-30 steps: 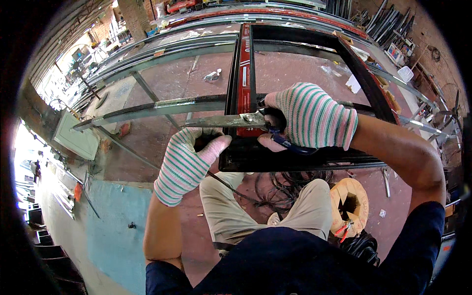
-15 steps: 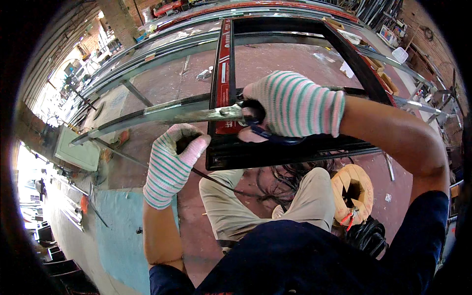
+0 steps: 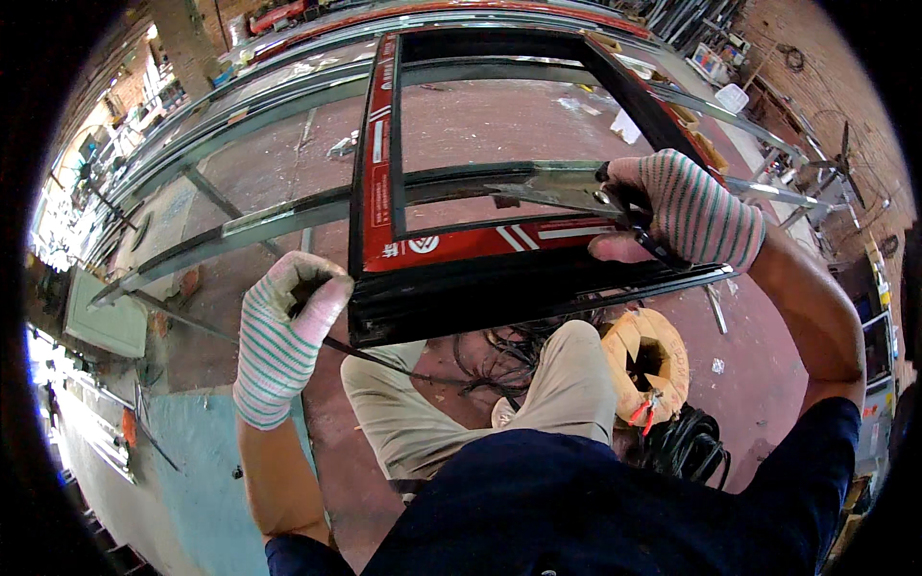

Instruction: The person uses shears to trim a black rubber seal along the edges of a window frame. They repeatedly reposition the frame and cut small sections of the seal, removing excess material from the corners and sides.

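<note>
A black window-like frame (image 3: 451, 293) with red printed film on two sides lies in front of me on metal rails. At its near left corner my left hand (image 3: 279, 346), in a striped knit glove, is closed in a pinch on a thin black rubber strip (image 3: 384, 365). The strip runs under the corner towards the tangle by my legs. My right hand (image 3: 701, 211), gloved alike, is wrapped round the dark handles of a pair of scissors (image 3: 567, 196) above the frame's near side. Their metal blades point left, and nothing shows between them.
Long metal rails (image 3: 259, 224) cross beneath the frame. Between my legs lies a tangle of black strip (image 3: 490, 360). To the right stand a cardboard-sided reel (image 3: 622, 389), red-handled pliers (image 3: 649, 410) and a black coil (image 3: 684, 444). A blue-green mat (image 3: 206, 461) lies at left.
My right hand has carried the scissors rightward, away from the left corner, leaving the near red film uncovered. My left hand keeps its pinch at the corner. The whole view has shifted slightly.
</note>
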Available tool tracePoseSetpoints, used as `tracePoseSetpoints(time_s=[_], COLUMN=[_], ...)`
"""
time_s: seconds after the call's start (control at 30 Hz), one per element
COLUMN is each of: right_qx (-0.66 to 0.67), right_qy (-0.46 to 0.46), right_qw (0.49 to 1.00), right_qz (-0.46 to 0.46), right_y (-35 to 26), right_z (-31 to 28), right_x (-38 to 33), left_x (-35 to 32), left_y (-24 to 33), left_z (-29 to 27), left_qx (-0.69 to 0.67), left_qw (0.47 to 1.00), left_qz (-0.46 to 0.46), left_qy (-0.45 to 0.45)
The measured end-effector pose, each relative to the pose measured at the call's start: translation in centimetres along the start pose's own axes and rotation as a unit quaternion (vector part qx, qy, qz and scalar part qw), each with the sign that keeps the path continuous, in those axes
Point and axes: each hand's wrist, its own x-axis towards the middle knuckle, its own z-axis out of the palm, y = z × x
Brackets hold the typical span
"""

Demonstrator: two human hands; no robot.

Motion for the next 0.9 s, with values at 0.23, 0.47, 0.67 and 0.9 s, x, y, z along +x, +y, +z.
tracePoseSetpoints(time_s=[0.23, 0.47, 0.67, 0.9], right_qx=[-0.033, -0.008, 0.025, 0.012], right_qy=[0.053, 0.048, 0.026, -0.029], right_qw=[0.997, 0.998, 0.999, 1.000], right_qz=[-0.054, -0.029, -0.014, -0.002], right_y=[0.9, 0.6, 1.2, 4.5], right_z=[0.8, 0.8, 0.2, -2.3], right_x=[0.3, 0.0, 0.2, -2.3], left_x=[0.4, 0.2, -0.4, -2.9], left_y=[-0.4, -1.7, -1.7, 1.5], left_z=[0.2, 0.8, 1.1, 5.0], left_qx=[-0.005, -0.048, -0.116, -0.115], left_qw=[1.000, 0.999, 0.992, 0.987], left_qz=[-0.022, -0.003, -0.035, -0.048], left_qy=[0.008, -0.023, -0.030, -0.098])
